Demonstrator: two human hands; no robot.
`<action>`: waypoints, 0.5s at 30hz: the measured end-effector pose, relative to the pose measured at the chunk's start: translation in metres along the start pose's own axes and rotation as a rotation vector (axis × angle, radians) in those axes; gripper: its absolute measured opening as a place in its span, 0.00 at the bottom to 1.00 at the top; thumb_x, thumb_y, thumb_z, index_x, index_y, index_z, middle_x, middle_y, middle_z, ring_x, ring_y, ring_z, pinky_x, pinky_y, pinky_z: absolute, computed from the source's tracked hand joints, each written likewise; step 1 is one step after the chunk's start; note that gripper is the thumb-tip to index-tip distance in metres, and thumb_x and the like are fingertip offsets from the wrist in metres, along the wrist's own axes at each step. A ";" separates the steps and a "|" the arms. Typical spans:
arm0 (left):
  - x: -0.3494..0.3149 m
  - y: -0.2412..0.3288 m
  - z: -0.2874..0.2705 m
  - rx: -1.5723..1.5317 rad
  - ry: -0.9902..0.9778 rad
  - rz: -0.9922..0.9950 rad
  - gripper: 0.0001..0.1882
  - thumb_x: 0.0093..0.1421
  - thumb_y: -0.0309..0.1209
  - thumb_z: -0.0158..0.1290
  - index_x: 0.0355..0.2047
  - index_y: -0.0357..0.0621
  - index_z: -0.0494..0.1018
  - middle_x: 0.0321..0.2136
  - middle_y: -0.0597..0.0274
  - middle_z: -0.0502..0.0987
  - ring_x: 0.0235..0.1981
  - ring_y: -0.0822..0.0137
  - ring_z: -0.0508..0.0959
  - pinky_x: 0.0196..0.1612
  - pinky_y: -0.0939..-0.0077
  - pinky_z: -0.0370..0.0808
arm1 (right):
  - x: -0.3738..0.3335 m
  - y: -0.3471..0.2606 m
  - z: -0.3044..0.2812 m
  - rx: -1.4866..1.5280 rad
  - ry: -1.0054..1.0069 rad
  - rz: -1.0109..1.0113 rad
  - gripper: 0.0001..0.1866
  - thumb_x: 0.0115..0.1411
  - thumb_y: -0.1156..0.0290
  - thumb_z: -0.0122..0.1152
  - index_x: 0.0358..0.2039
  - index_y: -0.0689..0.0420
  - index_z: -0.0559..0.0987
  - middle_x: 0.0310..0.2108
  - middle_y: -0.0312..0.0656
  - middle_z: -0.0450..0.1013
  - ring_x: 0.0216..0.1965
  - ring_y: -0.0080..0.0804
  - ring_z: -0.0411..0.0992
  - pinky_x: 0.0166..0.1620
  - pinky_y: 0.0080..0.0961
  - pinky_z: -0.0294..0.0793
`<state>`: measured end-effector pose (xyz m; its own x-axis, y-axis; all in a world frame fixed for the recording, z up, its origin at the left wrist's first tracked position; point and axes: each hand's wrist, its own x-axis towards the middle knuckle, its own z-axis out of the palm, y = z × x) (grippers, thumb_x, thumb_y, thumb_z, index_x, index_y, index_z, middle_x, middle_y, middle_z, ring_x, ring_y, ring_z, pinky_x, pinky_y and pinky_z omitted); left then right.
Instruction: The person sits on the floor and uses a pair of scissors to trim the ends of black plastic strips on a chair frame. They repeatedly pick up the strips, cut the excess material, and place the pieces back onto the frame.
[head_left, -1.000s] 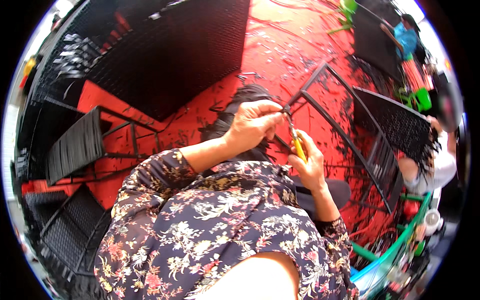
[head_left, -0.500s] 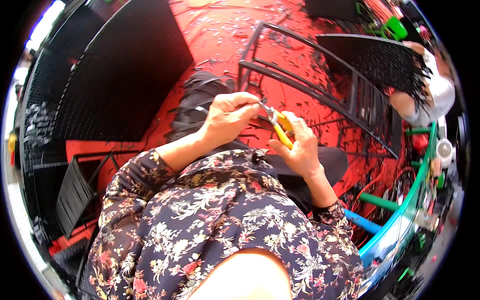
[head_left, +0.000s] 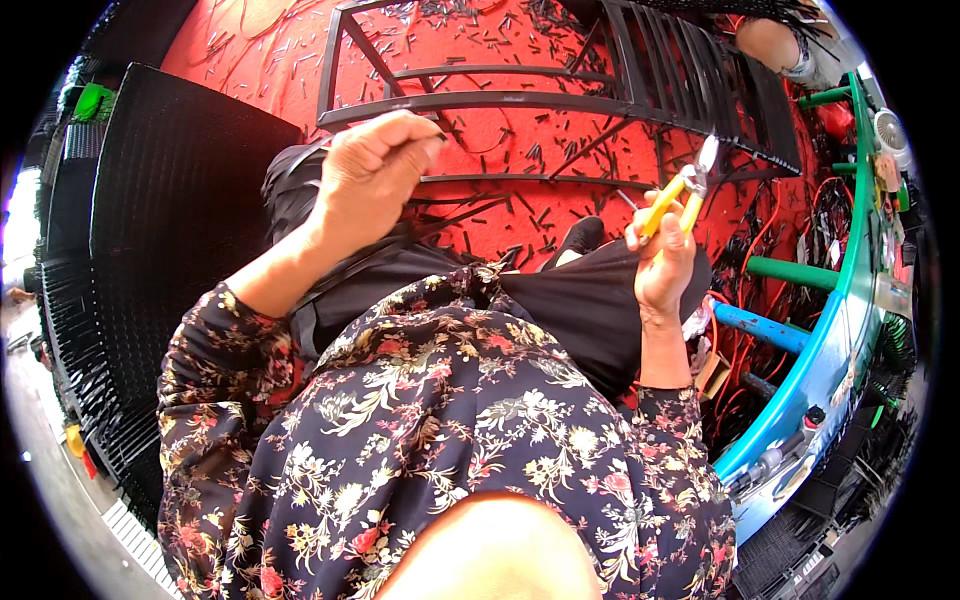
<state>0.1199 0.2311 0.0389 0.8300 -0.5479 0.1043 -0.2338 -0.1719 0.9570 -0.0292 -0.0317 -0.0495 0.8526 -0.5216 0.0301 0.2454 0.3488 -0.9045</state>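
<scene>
My right hand point(head_left: 667, 270), over my right knee, grips pliers with yellow handles point(head_left: 692, 184); their metal jaws point up and away from me. My left hand point(head_left: 370, 172) is raised over my left leg, thumb and fingers pinched together. A tiny dark piece point(head_left: 440, 137) shows at its fingertips, too small to name. Just beyond my hands lies a black metal frame point(head_left: 500, 101) with woven or slatted black strips point(head_left: 690, 70) at its right end. The pliers and my left hand are well apart.
Short black offcuts litter the red floor covering point(head_left: 480, 225). A large black woven panel point(head_left: 170, 170) stands at my left. At the right curves a green and blue rail point(head_left: 790, 400) with a blue crossbar point(head_left: 760, 325) and a white fan point(head_left: 890, 135). Another person's knee point(head_left: 768, 45) shows at far right.
The pliers have moved right, away from my left hand, and their jaws now point up to the right. My left hand has shifted left and up. The whole view has turned.
</scene>
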 end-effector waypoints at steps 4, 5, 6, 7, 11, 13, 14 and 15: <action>-0.005 0.012 -0.033 0.134 0.007 -0.065 0.04 0.57 0.22 0.49 0.32 0.37 0.73 0.20 0.68 0.72 0.20 0.81 0.68 0.23 0.86 0.67 | -0.003 0.021 -0.006 0.117 0.046 0.047 0.20 0.59 0.62 0.51 0.44 0.67 0.67 0.25 0.39 0.66 0.26 0.22 0.65 0.29 0.19 0.66; -0.007 0.012 -0.042 0.152 0.026 -0.046 0.04 0.57 0.22 0.49 0.33 0.37 0.73 0.21 0.68 0.72 0.20 0.81 0.69 0.23 0.87 0.67 | -0.002 0.026 -0.007 0.110 0.025 0.055 0.20 0.59 0.62 0.51 0.44 0.67 0.67 0.25 0.39 0.66 0.26 0.23 0.65 0.29 0.20 0.66; -0.005 0.007 -0.054 0.245 0.027 0.042 0.05 0.57 0.23 0.49 0.33 0.37 0.73 0.21 0.68 0.72 0.19 0.82 0.68 0.22 0.87 0.67 | 0.000 0.024 -0.003 0.051 0.037 0.011 0.21 0.58 0.62 0.51 0.44 0.67 0.66 0.26 0.40 0.67 0.25 0.23 0.64 0.30 0.19 0.65; -0.006 0.013 -0.065 0.392 0.091 -0.032 0.06 0.58 0.22 0.49 0.35 0.37 0.73 0.20 0.74 0.68 0.16 0.85 0.62 0.19 0.91 0.58 | 0.002 0.025 -0.001 -0.025 -0.009 -0.003 0.22 0.58 0.60 0.52 0.44 0.68 0.66 0.25 0.39 0.66 0.25 0.22 0.63 0.30 0.18 0.64; -0.011 0.009 -0.159 0.711 0.261 0.000 0.06 0.59 0.23 0.48 0.35 0.38 0.74 0.23 0.73 0.70 0.17 0.85 0.61 0.20 0.92 0.58 | 0.010 0.044 0.003 -0.189 -0.093 0.003 0.23 0.57 0.59 0.51 0.44 0.67 0.66 0.24 0.37 0.65 0.24 0.21 0.61 0.31 0.18 0.63; -0.022 0.013 -0.219 0.919 0.348 0.015 0.07 0.58 0.24 0.48 0.36 0.38 0.73 0.22 0.69 0.72 0.19 0.81 0.66 0.22 0.87 0.63 | 0.017 0.053 0.008 -0.190 -0.115 0.010 0.22 0.57 0.60 0.51 0.43 0.66 0.67 0.24 0.37 0.65 0.24 0.21 0.61 0.30 0.18 0.63; -0.024 0.009 -0.242 1.147 0.340 0.079 0.07 0.57 0.26 0.48 0.35 0.38 0.74 0.25 0.61 0.74 0.24 0.70 0.72 0.28 0.80 0.67 | 0.017 0.057 0.003 -0.213 -0.102 0.001 0.20 0.57 0.61 0.50 0.43 0.65 0.67 0.24 0.37 0.65 0.24 0.21 0.61 0.30 0.18 0.63; -0.031 0.018 -0.263 1.406 0.331 0.130 0.08 0.56 0.28 0.49 0.34 0.38 0.74 0.27 0.53 0.76 0.28 0.60 0.77 0.33 0.73 0.71 | 0.021 0.062 0.003 -0.196 -0.127 -0.017 0.21 0.57 0.60 0.51 0.43 0.65 0.66 0.24 0.37 0.65 0.24 0.20 0.61 0.30 0.17 0.62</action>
<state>0.2232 0.4600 0.1245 0.7960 -0.4443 0.4110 -0.4473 -0.8893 -0.0952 0.0053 -0.0189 -0.1033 0.9036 -0.4193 0.0881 0.1763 0.1764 -0.9684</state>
